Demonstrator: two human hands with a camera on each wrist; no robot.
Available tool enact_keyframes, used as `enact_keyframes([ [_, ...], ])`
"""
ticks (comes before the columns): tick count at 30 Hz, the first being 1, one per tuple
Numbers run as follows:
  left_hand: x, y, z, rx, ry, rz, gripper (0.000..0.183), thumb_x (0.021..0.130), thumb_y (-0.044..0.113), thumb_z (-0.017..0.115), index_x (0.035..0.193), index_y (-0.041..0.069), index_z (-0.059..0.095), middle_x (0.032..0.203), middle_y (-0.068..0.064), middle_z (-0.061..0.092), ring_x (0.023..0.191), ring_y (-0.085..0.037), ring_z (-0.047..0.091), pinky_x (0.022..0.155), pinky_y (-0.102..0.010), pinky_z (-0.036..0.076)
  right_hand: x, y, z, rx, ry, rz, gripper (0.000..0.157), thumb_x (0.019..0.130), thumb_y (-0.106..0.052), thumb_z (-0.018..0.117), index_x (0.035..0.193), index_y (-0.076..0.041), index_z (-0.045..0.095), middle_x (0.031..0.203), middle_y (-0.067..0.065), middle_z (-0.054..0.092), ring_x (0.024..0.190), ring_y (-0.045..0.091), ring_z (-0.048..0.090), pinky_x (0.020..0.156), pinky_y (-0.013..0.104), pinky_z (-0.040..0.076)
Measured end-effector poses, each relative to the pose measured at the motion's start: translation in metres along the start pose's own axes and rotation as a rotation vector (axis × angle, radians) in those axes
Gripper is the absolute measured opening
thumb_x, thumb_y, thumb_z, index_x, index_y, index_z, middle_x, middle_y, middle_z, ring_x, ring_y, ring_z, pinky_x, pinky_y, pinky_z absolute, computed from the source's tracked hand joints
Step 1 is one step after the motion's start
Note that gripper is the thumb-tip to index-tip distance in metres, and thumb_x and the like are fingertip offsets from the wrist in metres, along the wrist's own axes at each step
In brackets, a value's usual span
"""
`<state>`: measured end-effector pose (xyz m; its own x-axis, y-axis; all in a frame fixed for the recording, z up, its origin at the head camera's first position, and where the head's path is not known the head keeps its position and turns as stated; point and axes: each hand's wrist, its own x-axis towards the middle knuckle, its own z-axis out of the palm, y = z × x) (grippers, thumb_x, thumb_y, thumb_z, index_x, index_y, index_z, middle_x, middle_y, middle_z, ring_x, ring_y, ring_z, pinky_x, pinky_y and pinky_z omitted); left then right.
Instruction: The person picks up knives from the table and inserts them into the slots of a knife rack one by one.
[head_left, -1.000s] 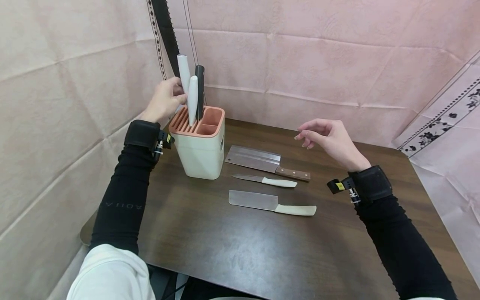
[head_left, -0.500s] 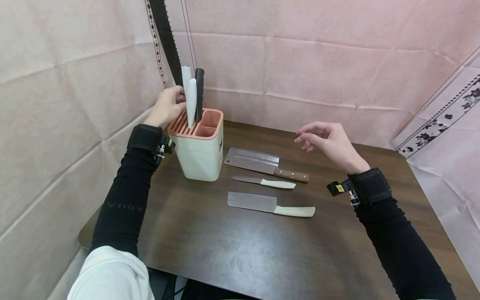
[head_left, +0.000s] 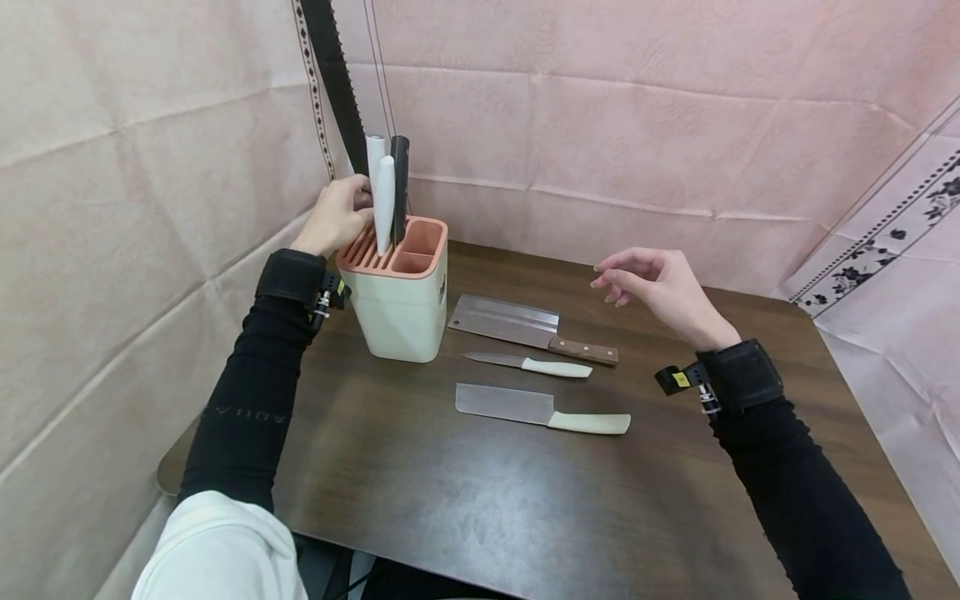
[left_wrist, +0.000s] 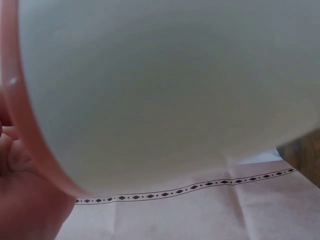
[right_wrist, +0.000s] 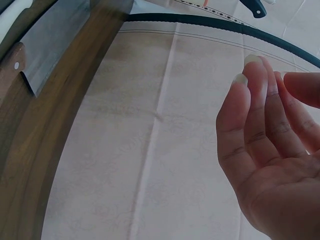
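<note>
My left hand holds a white-handled knife low on its handle, right above the slotted top of the knife block. The blade of this knife is hidden in the block, and part of the grip is hidden behind another white handle. A black handle stands upright beside them. In the left wrist view the pale wall of the block fills most of the picture. Above the table at the right, my right hand hovers with fingers loosely bent and nothing in them.
Three knives lie on the brown table, right of the block: a cleaver with a wooden handle, a small white-handled knife and a broad-bladed knife with a cream handle. Pink cloth hangs behind.
My left hand and its white-handled knife have moved down, so the handle stands lower and straighter in the block. My right hand has stayed nearly in place.
</note>
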<state>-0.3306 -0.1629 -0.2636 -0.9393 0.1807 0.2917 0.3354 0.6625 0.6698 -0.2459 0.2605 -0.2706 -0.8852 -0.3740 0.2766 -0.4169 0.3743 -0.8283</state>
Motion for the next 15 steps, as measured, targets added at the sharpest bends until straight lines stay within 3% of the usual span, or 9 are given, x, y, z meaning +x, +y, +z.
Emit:
enact_keyframes([
  [10,0.0045,-0.0016,0.003,0.028,0.006,0.051,0.031,0.091,-0.003,0.046,0.121,-0.008,0.049,0.121,-0.031,0.056,0.112,-0.037,0.052,0.101,-0.052,0.04,-0.0007,0.0024,0.0007,0.006,0.0,-0.001,0.02,0.09,-0.014,0.058,0.104,0.0,0.064,0.083,-0.006,0.072,0.07,0.019,0.063,0.06,0.017,0.056],
  [15,0.0063,-0.0018,0.0039,0.021,-0.001,0.036,0.034,0.092,-0.004,0.043,0.125,-0.008,0.047,0.124,-0.031,0.055,0.114,-0.036,0.051,0.102,-0.052,0.04,-0.0015,0.0051,0.0014,-0.012,0.0,-0.004,0.02,0.091,-0.014,0.058,0.104,-0.001,0.064,0.084,-0.006,0.072,0.071,0.019,0.064,0.061,0.018,0.056],
])
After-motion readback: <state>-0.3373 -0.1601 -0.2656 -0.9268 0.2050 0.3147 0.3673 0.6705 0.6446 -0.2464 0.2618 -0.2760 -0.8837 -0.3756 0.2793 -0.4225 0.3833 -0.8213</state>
